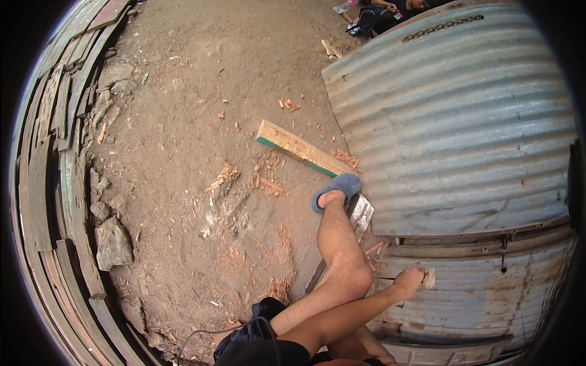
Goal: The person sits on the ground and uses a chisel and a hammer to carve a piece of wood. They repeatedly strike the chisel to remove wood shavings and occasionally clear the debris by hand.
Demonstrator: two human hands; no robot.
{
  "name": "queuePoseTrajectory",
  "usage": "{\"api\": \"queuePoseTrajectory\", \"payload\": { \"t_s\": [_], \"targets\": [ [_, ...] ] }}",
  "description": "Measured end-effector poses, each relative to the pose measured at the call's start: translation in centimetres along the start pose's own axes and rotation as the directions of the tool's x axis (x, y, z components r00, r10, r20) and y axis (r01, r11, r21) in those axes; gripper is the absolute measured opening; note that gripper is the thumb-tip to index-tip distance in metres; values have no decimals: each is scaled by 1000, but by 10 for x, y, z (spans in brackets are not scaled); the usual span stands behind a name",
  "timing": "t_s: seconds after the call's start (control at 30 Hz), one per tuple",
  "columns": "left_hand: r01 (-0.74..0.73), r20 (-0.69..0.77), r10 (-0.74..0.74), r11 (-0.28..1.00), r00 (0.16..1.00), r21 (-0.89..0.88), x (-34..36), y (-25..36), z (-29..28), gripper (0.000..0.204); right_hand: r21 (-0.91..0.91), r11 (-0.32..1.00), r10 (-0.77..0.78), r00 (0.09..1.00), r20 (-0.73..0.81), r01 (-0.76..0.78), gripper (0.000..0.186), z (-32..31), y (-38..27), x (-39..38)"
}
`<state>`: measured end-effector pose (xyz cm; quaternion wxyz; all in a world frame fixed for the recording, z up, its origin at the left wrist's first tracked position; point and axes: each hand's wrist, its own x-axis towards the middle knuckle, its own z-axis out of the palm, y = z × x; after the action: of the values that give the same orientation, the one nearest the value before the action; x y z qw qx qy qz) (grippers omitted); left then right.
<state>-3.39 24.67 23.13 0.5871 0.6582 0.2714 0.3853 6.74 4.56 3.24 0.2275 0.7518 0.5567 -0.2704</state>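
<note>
My left hand (409,283) reaches across my bent leg to the right, its fingers closed by the lower metal sheet (476,287). At its fingertips shows a small pale tan, rough-looking piece (429,279), too small to name. My right hand does not show; a bare limb (366,349) at the lower edge is mostly covered by the arm. My foot in a blue-grey clog (348,186) stands against the near end of a wooden beam (302,149). The beam lies on the dirt and has a green-painted side.
A large corrugated metal sheet (445,122) fills the right side. Stacked weathered planks (39,177) line the left edge, with rocks (114,244) beside them. Reddish wood chips (223,175) litter the dirt ground. Another person (390,15) is at the top right.
</note>
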Motion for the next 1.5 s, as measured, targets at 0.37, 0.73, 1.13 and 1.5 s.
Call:
{"api": "queuePoseTrajectory", "payload": {
  "t_s": [0.37, 0.73, 1.13, 1.5],
  "targets": [
    [-28, -100, 25, 999, 995, -22, -1, 0, 2, 37, -1, 1000, -1, 1000, -2, 1, 76, -2, -2, -4],
    [-20, -56, 21, 1000, 998, 14, 2, -9, 9, 39, 32, 998, -53, 999, -10, 53, 77, 5, -7, 8],
    [-23, -5, 23, 995, 1000, 98, 7, -20, 22, 34, 47, 995, -86, 996, -16, 87, 77, 15, -2, 8],
    [-21, -6, 22, 995, 1000, 95, 6, -18, 24, 47, 54, 994, -91, 996, -3, 91, 77, 18, 5, 3]
  ]
}}
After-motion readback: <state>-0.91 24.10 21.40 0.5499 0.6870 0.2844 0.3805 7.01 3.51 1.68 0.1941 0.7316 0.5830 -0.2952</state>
